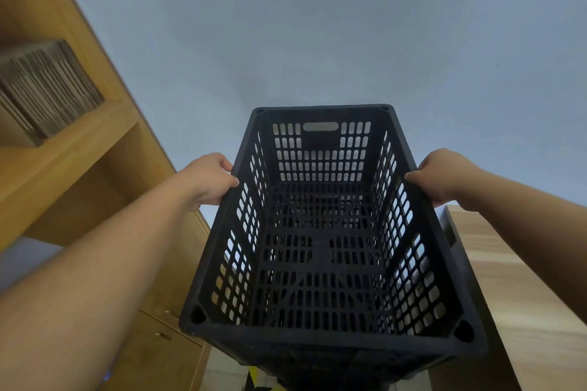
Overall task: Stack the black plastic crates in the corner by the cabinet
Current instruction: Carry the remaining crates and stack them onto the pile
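Hands (209, 179) on crate (320, 267) between cabinets (95, 149)

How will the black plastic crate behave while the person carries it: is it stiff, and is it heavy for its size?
The black crate is probably light for its size: its walls and floor are full of slots and it holds nothing. It looks fairly stiff, since the thick rim keeps straight where the left hand and right hand grip it. Held only at the long sides, it may tip forward or back.

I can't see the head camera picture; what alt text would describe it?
Two bare hands, left hand and right hand, grip the long sides of an empty black plastic crate held before a pale wall. A wooden cabinet with stacked cardboard stands left.
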The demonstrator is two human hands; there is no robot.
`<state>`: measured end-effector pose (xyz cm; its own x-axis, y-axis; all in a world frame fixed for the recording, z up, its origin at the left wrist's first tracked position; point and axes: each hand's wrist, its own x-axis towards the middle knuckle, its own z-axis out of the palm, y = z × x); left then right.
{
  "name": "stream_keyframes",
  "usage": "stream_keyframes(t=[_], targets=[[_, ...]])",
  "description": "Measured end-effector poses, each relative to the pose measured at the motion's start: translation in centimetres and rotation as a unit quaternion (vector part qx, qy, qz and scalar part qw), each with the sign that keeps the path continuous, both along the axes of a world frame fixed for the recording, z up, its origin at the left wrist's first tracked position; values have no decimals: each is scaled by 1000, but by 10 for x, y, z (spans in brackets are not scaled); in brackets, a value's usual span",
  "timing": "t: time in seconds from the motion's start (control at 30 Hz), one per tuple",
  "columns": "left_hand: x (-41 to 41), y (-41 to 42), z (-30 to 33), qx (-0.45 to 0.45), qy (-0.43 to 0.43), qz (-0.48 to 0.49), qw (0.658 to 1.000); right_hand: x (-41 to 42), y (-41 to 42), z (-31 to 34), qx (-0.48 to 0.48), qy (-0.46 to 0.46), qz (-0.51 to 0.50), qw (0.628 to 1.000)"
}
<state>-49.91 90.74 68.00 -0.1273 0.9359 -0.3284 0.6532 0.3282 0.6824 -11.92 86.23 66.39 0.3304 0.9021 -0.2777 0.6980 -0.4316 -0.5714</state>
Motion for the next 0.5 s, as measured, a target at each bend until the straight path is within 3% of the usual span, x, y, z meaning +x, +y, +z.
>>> stream_keyframes(t=[0.27, 0.5], targets=[[2, 4, -3, 37, 104, -24, 994, -3, -6, -10, 47, -53, 22, 997], [-1, 1, -6, 39, 132, -17, 990, -4, -6, -13, 51, -82, 47, 994]])
